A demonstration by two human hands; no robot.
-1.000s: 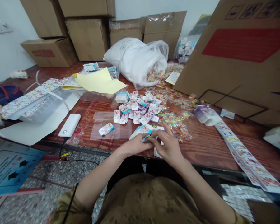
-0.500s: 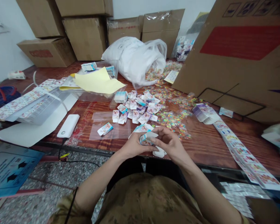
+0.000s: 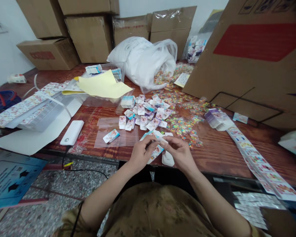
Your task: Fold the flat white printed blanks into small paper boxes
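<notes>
Both my hands meet over the near edge of the wooden table. My left hand and my right hand pinch the same small printed carton, white with blue and red print, held tilted between the fingertips. Just below my right hand lies a small white piece. Behind the hands is a heap of the same small cartons, and one lone carton rests on a clear plastic bag.
Colourful small packets are scattered right of the heap. A white plastic sack, yellow paper, a white power bank, flat carton strips and a leaning cardboard sheet surround the spot. Cardboard boxes stack at the back.
My hands have turned the small carton: it was folded close between the fingers, and now it hangs lower and tilted, pinched at its top end.
</notes>
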